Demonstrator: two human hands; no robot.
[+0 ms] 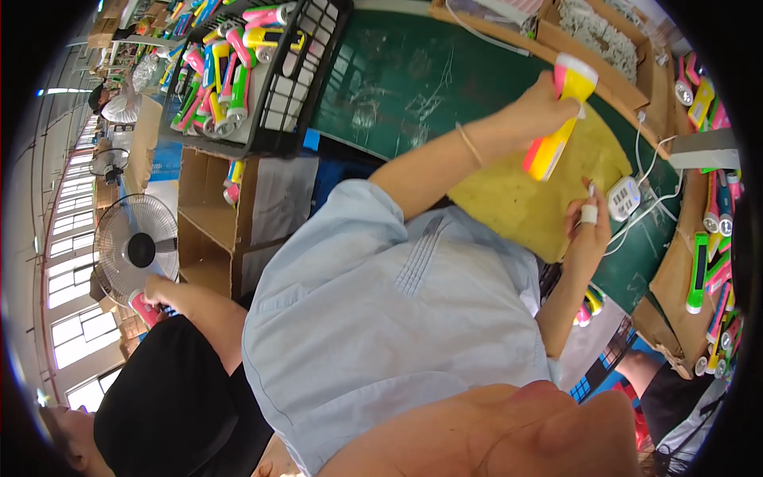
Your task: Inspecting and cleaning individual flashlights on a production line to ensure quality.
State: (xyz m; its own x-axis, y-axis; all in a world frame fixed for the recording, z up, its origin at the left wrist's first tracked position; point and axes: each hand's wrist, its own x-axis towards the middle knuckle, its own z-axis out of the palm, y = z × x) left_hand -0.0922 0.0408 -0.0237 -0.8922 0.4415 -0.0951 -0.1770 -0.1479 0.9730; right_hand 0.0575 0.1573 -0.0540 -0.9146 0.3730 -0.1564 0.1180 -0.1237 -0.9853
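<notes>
My left hand (547, 107) is closed around a yellow and pink flashlight (563, 135). Its wide white-rimmed head points up and away, and its tail hangs over a yellow mat (509, 199) on the green table (389, 79). My right hand (586, 221) is lower, over the mat's right edge, with its fingers curled and a white wrap round one finger. At its fingertips is a small pale tip, too small to name. Close beside it sits a white power strip (624, 199) with cables.
A black basket (286, 87) full of colourful flashlights stands at the far left. More flashlights (699, 270) lie in cardboard at the right. An open box of small white parts (600, 40) is at the back. A co-worker's hand (163, 292) holds a pink flashlight near a fan (137, 248).
</notes>
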